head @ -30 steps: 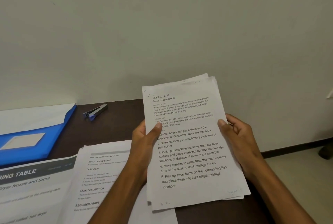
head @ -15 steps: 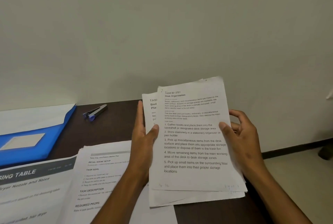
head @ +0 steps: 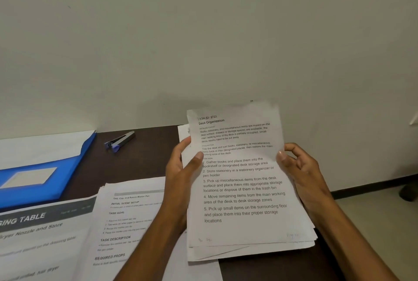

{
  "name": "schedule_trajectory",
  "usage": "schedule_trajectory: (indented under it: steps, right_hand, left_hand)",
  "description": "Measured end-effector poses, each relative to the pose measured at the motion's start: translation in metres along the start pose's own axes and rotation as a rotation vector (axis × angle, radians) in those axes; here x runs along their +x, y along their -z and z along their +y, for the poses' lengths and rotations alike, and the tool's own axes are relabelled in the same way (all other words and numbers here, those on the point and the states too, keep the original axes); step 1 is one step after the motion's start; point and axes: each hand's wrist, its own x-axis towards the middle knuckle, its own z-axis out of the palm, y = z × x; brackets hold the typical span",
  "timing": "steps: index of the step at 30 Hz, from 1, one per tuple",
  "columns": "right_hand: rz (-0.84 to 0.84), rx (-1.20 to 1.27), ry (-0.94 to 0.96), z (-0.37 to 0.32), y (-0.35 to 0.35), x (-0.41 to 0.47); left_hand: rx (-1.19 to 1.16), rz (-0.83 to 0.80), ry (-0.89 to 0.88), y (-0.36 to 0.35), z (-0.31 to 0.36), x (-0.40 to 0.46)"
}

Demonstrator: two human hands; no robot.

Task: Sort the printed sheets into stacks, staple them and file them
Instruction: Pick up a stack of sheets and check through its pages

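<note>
Your right hand point(head: 300, 167) now holds the top sheet point(head: 239, 174) higher and squarer over the held stack point(head: 248, 251) than half a second ago, covering most of the page behind it. Your left hand point(head: 181, 174) has its thumb back on that sheet's left edge.

Held top sheet point(head: 239, 174): "TASK ID: 2721", "Desk Organization". Middle stack point(head: 126, 219): "TASK GOAL", "REQUIRED PROPS". Left sheet point(head: 34, 235): "SING TABLE".
</note>
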Motion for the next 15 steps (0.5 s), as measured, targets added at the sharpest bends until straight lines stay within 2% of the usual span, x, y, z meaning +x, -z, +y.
schedule_trajectory:
  steps: [7, 15]
  right_hand:
    - [-0.090, 0.080, -0.033, 0.0041, 0.0015, -0.0005]
    - [0.041, -0.020, 0.050, 0.0010, -0.0023, -0.0017]
  left_hand:
    - [-0.108, -0.039, 0.090, -0.0017, 0.0032, -0.0077]
    - [-0.270, 0.034, 0.196, 0.0034, 0.0081, -0.0070]
